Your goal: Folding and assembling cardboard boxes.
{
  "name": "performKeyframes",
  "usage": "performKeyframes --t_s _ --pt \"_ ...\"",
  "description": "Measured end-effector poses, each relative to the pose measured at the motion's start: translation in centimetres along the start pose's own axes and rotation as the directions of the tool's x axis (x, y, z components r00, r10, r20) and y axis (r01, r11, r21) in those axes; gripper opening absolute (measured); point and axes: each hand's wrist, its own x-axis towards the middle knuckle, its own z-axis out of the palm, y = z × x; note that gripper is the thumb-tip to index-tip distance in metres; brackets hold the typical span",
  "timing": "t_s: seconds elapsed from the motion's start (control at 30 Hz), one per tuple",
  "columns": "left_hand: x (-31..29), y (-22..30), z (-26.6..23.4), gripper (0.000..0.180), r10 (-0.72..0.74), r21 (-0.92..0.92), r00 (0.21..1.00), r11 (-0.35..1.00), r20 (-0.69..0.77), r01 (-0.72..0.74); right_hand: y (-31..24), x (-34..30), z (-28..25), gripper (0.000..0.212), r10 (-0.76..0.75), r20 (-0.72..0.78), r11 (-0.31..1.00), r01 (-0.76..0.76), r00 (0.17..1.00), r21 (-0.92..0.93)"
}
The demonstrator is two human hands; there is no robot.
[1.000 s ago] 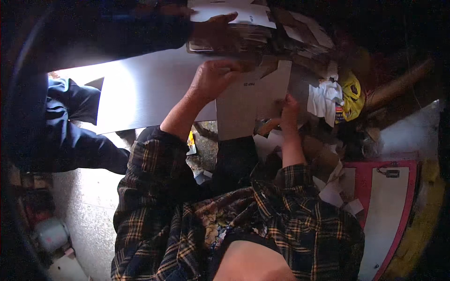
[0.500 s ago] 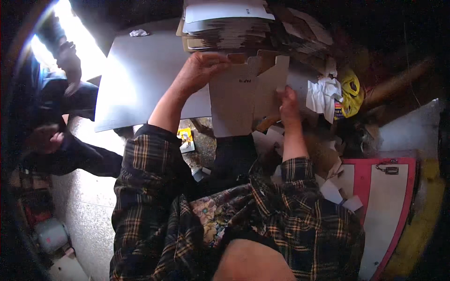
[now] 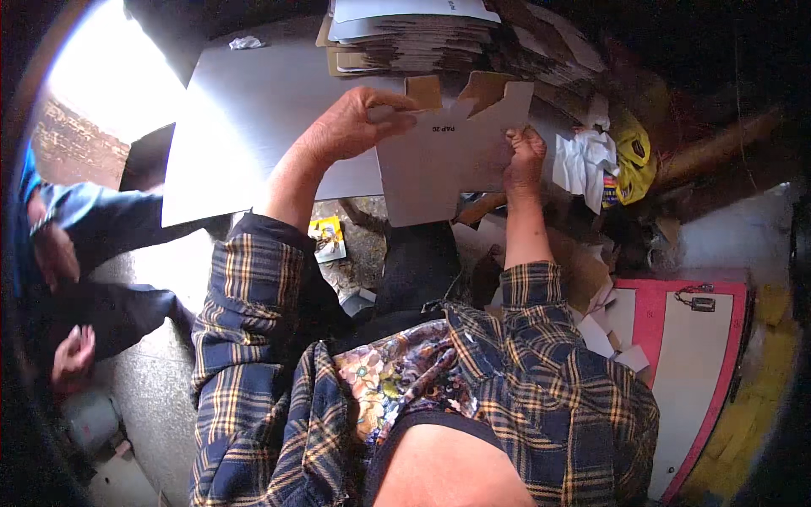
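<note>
A die-cut cardboard blank [image 3: 427, 165] is held up over my lap, its light face with small print toward me. Brown flaps [image 3: 425, 91] stick up along its far edge, with notches between them. My left hand [image 3: 351, 122] is closed at the upper left edge of the blank, thumb and fingers pinching it. On the other side, my right hand [image 3: 525, 156] grips the right edge with its fingers curled. Behind the blank lies a large pale board [image 3: 253, 127] on which its upper part overlaps in view.
A tall stack of flat cardboard [image 3: 414, 42] stands at the far side. Crumpled white paper [image 3: 579, 165] and a yellow bag [image 3: 632, 156] lie right. A pink-edged white panel [image 3: 693, 363] is lower right, near cardboard scraps [image 3: 596, 338]. Another person's hands [image 3: 72, 355] show at left.
The blank has moved slightly away from me, and its right panel now looks flatter. My right hand has shifted up along the edge. The other person's hands have moved lower at the left.
</note>
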Motion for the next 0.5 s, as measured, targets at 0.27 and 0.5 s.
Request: performKeyframes --t_s 0.27,0.5 --pt "0.4 -0.2 0.0 0.031 0.006 0.034 1.0 0.999 -0.027 -0.005 -7.2 -1.0 6.5 0.042 -0.487 0.287 0.457 0.521 0.825 -0.721" --pt "0.4 0.0 0.5 0.032 0.112 0.064 0.993 0.991 0.047 -0.115 -7.2 -1.3 8.8 0.027 0.063 0.378 0.87 0.135 0.924 -0.474"
